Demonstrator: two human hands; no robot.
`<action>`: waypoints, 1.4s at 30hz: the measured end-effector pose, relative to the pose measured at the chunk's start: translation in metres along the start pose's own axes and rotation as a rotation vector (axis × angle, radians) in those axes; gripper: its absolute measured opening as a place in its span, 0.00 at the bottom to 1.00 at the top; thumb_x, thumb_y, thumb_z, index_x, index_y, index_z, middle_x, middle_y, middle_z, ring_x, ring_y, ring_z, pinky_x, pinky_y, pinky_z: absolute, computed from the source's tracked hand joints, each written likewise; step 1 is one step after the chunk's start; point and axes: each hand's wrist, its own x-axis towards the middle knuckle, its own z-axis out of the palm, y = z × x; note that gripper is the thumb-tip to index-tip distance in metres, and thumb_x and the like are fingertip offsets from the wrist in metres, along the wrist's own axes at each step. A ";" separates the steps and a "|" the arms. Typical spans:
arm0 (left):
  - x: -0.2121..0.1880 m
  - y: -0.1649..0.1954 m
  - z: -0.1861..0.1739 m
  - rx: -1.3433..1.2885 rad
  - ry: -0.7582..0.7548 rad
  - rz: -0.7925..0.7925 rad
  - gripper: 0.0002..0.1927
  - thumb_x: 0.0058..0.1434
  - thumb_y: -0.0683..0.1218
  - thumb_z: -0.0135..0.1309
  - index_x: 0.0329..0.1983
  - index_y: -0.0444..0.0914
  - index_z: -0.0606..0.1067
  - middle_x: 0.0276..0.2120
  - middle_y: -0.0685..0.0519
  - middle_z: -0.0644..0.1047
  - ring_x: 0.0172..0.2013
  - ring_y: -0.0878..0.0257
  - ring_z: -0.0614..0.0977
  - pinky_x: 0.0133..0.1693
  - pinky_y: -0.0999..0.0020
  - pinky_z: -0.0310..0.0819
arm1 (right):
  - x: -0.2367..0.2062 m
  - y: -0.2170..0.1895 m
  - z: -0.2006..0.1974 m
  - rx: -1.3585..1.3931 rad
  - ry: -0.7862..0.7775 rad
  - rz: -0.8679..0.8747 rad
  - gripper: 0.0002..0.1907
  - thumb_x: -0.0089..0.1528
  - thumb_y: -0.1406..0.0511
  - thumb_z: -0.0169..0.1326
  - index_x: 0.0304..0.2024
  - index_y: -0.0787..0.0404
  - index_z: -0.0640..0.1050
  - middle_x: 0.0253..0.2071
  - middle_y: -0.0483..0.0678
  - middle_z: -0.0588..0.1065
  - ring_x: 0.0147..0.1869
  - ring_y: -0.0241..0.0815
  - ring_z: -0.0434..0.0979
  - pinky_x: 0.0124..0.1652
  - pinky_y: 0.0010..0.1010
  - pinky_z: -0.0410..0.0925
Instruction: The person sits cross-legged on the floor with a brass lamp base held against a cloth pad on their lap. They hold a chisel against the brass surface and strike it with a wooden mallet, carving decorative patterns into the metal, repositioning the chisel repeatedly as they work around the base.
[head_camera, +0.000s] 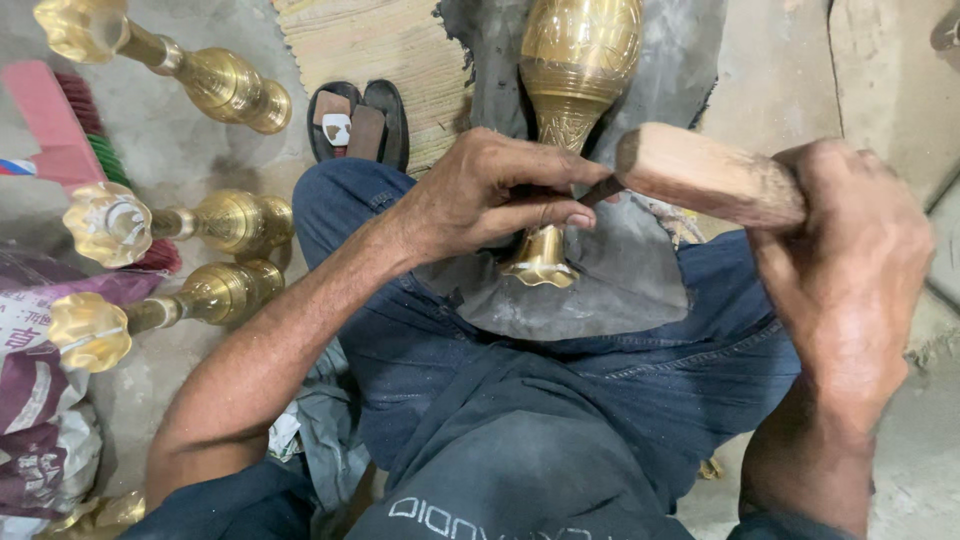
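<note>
Brass vase (578, 70) is lying across a grey pad (640, 290) on the lap, its top cut off by the frame edge. Left hand (490, 195) is gripping a thin dark tool (598, 190) against the vase's narrow stem, hiding the tip. Right hand (850, 270) is clasping a wooden mallet (700, 175), touching the tool.

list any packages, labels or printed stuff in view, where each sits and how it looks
Crumpled maroon and white plastic sack: lower left edge, beside the brass vases, with printed lettering.
Flat pink package with a blue and white end: upper left on the floor, partly cut off by the frame.
White print on dark cloth: bottom centre, on the person's lap, seen reversed.
No signs or screens show.
</note>
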 end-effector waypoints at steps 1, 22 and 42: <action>-0.001 -0.001 0.000 -0.012 -0.003 -0.015 0.17 0.67 0.52 0.62 0.56 0.41 0.81 0.45 0.54 0.85 0.40 0.64 0.88 0.43 0.66 0.84 | 0.001 -0.002 0.000 0.236 0.011 0.158 0.15 0.59 0.71 0.68 0.43 0.67 0.75 0.37 0.54 0.78 0.42 0.52 0.79 0.45 0.40 0.71; -0.015 -0.019 0.004 -0.320 0.022 0.040 0.18 0.71 0.45 0.61 0.63 0.39 0.76 0.53 0.51 0.84 0.51 0.62 0.88 0.57 0.66 0.87 | 0.018 -0.014 -0.020 0.335 -0.063 0.149 0.14 0.62 0.70 0.62 0.46 0.66 0.72 0.38 0.53 0.76 0.43 0.49 0.79 0.46 0.40 0.70; -0.026 -0.019 0.004 -0.372 0.171 -0.013 0.16 0.73 0.43 0.59 0.63 0.40 0.75 0.52 0.50 0.83 0.51 0.62 0.87 0.55 0.66 0.85 | 0.013 -0.031 -0.014 0.156 -0.047 0.172 0.09 0.66 0.71 0.61 0.48 0.67 0.78 0.34 0.55 0.77 0.31 0.49 0.76 0.33 0.40 0.68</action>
